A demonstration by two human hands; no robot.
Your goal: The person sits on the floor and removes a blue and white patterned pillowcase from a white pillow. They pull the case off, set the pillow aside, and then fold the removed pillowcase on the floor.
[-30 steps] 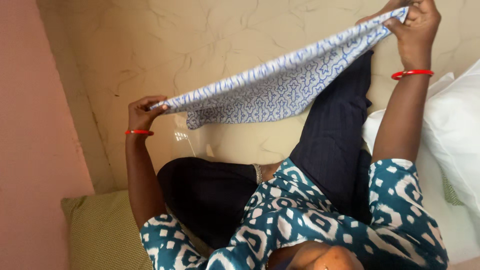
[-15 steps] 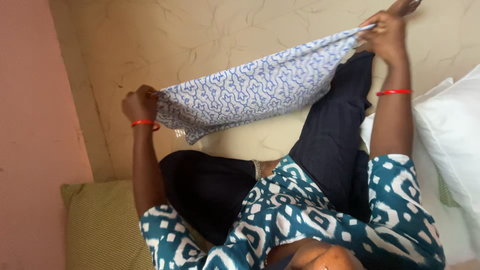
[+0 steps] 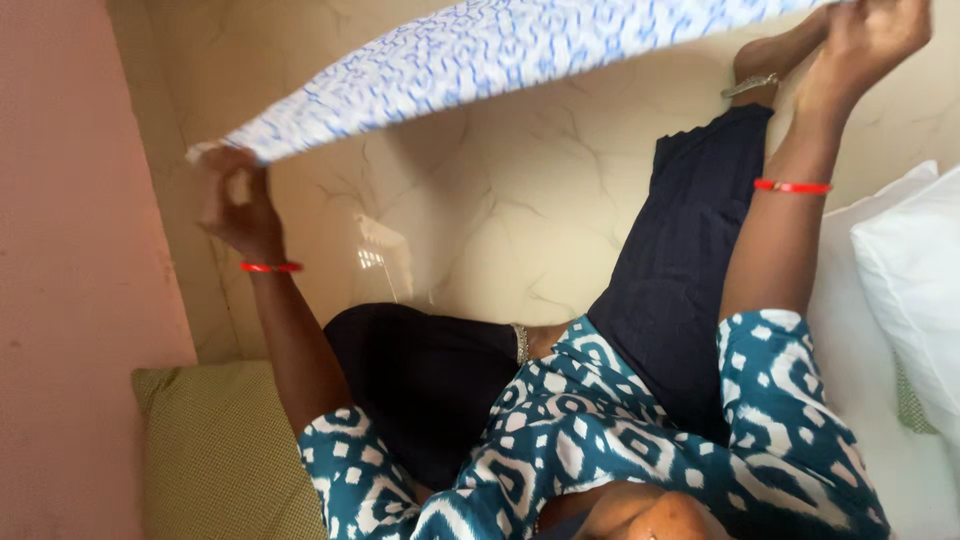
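Note:
A white cloth with a blue pattern (image 3: 480,50) is stretched out flat above my legs, near the top of the view. My left hand (image 3: 235,205) grips one end of it at the left, blurred by motion. At the top right my right hand (image 3: 865,40) is closed on the other end. Each wrist carries a red bangle. Under the cloth lie my legs in dark trousers (image 3: 670,270), one stretched out and one bent, over a cream marble floor (image 3: 500,200).
A green cushion (image 3: 220,450) lies at the lower left against a pink wall (image 3: 70,250). White pillows (image 3: 910,280) are stacked along the right edge. My foot with an anklet (image 3: 760,75) rests near the top right.
Both hands have swung the cloth upward and spread it wider. It hung slack between them before and now lies taut and nearly flat at the top of the view.

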